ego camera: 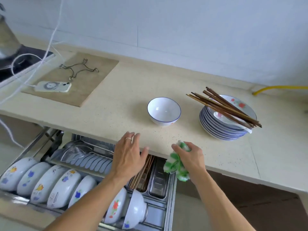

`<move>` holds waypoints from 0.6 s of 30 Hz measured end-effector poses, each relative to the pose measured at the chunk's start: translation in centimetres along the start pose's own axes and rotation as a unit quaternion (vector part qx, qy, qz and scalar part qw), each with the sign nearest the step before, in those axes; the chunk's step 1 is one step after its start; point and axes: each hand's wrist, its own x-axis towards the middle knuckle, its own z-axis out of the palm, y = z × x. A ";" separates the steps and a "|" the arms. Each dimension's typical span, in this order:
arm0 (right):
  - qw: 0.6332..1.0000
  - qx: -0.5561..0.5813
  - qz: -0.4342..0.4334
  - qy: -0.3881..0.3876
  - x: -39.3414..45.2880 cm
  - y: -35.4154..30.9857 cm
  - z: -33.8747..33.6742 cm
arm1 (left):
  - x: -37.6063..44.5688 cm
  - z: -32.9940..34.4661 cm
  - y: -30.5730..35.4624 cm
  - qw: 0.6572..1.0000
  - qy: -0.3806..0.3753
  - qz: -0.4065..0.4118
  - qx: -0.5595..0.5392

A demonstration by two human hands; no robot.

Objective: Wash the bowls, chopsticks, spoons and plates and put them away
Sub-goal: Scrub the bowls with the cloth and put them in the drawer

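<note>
Here bowl (pixel 164 111) sits beyond left hand (pixel 129 157), seemingly untouched.

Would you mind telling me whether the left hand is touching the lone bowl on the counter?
Apart. The head view shows bare counter between the left hand and the bowl.

Bowl (pixel 164 111) on counter (pixel 126 100), left of plate stack (pixel 223 129). Chopsticks (pixel 225 106) and spoon (pixel 233 121) on stack. Board (pixel 93 80) far left, phone (pixel 53 86) on it. Drawer (pixel 170 202) below counter, bowls (pixel 50 182) racked inside. My left hand (pixel 130 157) over drawer, right hand (pixel 191 159) with cloth (pixel 176 165) at counter edge.
</note>
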 end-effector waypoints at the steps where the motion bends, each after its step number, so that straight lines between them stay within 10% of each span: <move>1: 1.000 0.004 -0.002 0.001 0.8 -0.6 -0.2 | 1.1 -0.3 0.3 1.000 0.003 0.010 0.002; 18: 0.990 0.023 0.048 -0.131 15.5 -6.2 0.0 | 15.4 1.7 2.9 0.983 -0.096 -0.039 -0.149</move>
